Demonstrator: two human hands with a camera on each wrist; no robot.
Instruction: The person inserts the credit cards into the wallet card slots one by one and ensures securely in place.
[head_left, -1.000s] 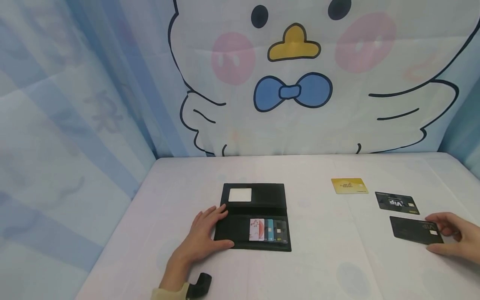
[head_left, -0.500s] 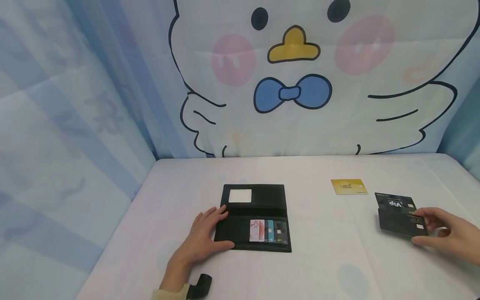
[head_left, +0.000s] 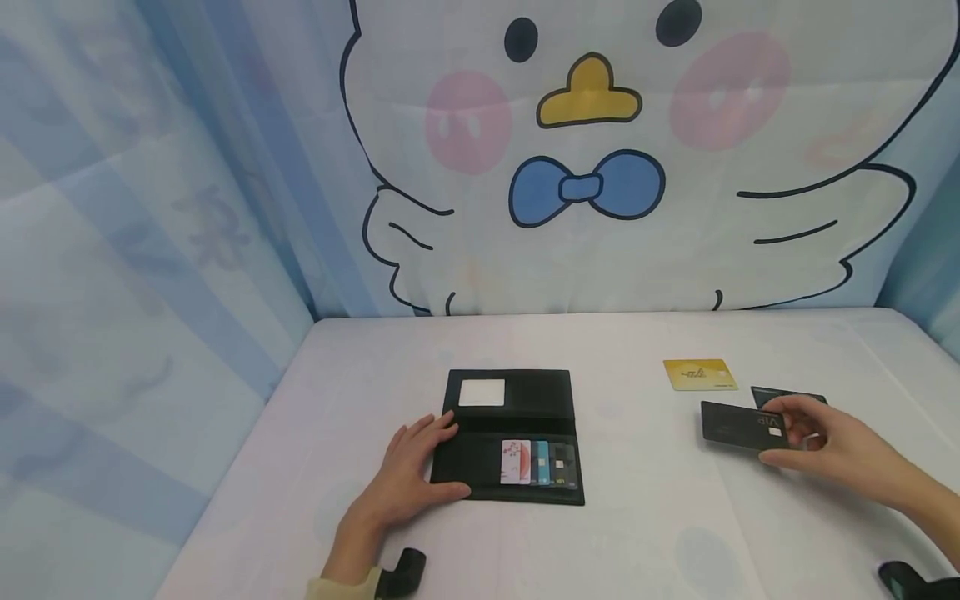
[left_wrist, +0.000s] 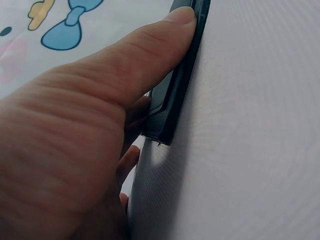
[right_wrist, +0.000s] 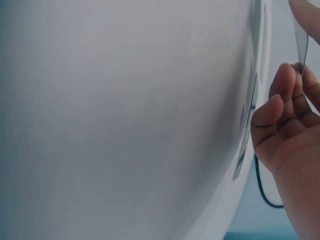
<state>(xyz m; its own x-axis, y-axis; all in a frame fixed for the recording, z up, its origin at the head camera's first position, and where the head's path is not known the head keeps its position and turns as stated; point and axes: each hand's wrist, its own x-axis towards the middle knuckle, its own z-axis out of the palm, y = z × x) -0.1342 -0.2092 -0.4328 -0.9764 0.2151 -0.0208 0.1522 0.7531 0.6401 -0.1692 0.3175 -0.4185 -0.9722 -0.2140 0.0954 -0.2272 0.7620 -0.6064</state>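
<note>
A black card wallet (head_left: 480, 471) lies unfolded on the table, with several cards (head_left: 540, 462) in its lower right slots and a white patch (head_left: 482, 392) in its upper half. My left hand (head_left: 408, 467) rests on its left side, fingers spread and thumb on the lower edge. In the left wrist view that thumb (left_wrist: 145, 47) presses the wallet's edge (left_wrist: 175, 100). My right hand (head_left: 817, 437) pinches a black VIP card (head_left: 738, 425) by its right end, held above the table. Behind this hand lies another black card (head_left: 765, 394), mostly hidden.
A gold card (head_left: 701, 375) lies flat toward the back right. Pale cloth covers the table (head_left: 600, 550). A printed curtain (head_left: 585, 267) with a cartoon bird hangs at the back, and a blue-white one (head_left: 150, 292) hangs on the left.
My right hand has lifted the nearer black card off the table and carried it left, passing in front of the other black card. The left hand and wallet have stayed put.
</note>
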